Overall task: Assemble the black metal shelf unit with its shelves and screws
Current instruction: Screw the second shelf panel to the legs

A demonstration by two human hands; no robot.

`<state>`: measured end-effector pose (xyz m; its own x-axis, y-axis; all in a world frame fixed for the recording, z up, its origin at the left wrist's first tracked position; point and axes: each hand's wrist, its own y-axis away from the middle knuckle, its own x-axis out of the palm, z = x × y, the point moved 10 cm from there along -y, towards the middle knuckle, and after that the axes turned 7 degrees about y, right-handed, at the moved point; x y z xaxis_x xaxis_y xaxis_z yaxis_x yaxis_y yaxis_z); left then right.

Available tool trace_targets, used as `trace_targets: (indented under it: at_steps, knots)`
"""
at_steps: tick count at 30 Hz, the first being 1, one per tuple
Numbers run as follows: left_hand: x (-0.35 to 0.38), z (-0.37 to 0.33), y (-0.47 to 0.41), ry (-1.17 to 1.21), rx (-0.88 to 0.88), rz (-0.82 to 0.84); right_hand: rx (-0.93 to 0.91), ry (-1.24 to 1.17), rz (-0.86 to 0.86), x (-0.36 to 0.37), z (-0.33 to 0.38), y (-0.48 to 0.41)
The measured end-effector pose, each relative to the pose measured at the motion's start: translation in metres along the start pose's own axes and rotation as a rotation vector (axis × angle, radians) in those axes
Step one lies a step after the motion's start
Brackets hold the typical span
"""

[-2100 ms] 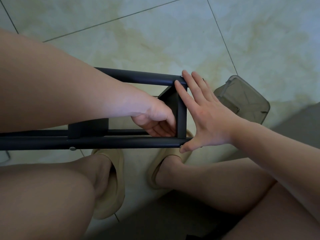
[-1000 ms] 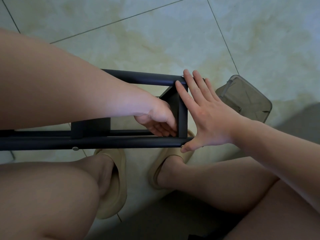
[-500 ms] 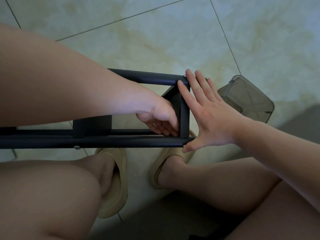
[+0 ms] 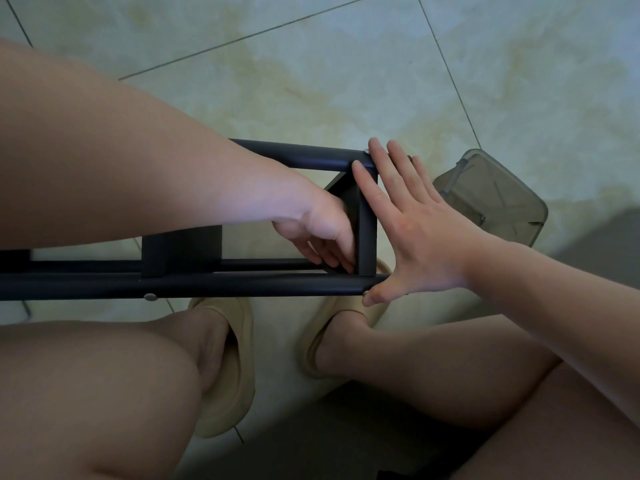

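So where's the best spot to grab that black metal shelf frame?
The near round tube of the black metal shelf frame, wrapped from above: it lies level, bare and slim enough to close fingers round. The end is taken: right hand pressed flat on it, left hand inside.

A single wide-angle view comes from the person's head, pointing forward and steeply down over the bare knees (image 4: 104, 382) at the tiled floor (image 4: 346, 81). It sits close: the forearms (image 4: 138, 174) enter from the left and right edges and meet at the black shelf frame (image 4: 242, 286) in mid-frame, slippers (image 4: 240, 348) below.
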<state>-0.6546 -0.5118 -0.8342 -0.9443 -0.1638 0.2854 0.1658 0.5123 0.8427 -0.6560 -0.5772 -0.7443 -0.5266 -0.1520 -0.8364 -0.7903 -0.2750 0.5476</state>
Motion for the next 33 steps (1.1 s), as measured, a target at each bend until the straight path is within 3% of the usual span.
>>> trace_targets:
  at_steps: [12,19,26,33]
  knots:
    - [0.0002,0.0039,-0.0012,0.031,0.001,-0.014,0.004,-0.009,0.004,-0.0003,-0.0002,0.0001]
    - [0.0085,0.0094,0.0021,0.090,-0.072,0.097,0.002,0.001,0.002,-0.0006,0.0000,-0.0001]
    - [0.0015,0.0057,-0.0043,0.027,-0.028,0.013,0.001,-0.001,0.000,-0.0003,-0.0002,0.0000]
    - [0.0070,0.0081,-0.0030,0.128,-0.048,0.089,-0.003,-0.012,-0.006,-0.0010,0.0001,-0.0002]
